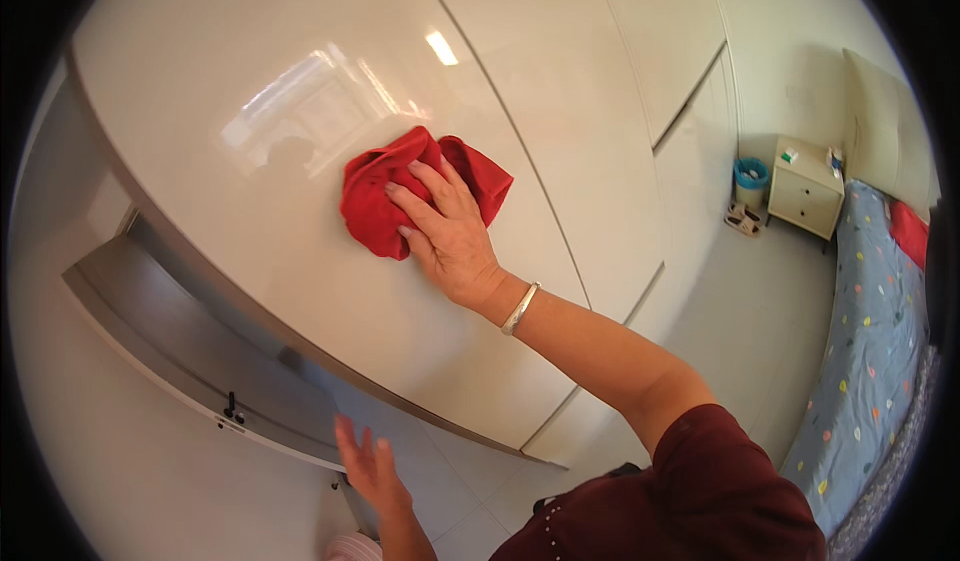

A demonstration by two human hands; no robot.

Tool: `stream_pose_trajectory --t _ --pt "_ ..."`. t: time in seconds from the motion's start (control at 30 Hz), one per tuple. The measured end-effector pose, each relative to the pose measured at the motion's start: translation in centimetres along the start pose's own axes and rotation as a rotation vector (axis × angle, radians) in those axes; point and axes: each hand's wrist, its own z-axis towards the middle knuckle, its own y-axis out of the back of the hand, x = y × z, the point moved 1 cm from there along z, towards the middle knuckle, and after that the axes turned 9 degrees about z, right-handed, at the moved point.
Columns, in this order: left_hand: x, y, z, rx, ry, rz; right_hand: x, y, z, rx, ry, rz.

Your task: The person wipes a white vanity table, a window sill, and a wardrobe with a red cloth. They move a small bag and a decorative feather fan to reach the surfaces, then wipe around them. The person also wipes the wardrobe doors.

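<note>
A crumpled red cloth (375, 201) lies pressed against a glossy white wardrobe door (300, 208). My right hand (450, 238) rests on the cloth with fingers spread, holding it to the panel; a silver bangle circles that wrist. Lower down, my left hand (369, 463) is raised in the air with its fingers apart and nothing in it. It is near the wardrobe's edge and the grey room door (202, 343), touching neither as far as I can tell. Window light reflects off the panel above the cloth.
The grey door stands ajar with a black handle (231, 405). To the right are more wardrobe doors, a blue-lined bin (751, 178), slippers (742, 220), a two-drawer nightstand (805, 190) and a bed with a blue patterned cover (870, 336). Pale tiles (757, 291) cover the floor.
</note>
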Motion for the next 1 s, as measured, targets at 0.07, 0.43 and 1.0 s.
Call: stream_pose_trajectory --t 0.07,0.43,1.0 --pt "-1.4 -1.8 1.7 -0.004 -0.085 0.064 -1.6 1.4 -5.2 -0.018 -0.139 0.015" --pt "-5.9 -9.1 9.9 -0.171 -0.254 0.168 -8.9 5.2 -22.0 -0.248 -0.742 0.011" --pt "-4.6 -10.0 10.0 -0.329 -0.169 0.294 -27.6 14.0 -28.7 -0.711 -1.111 -0.216"
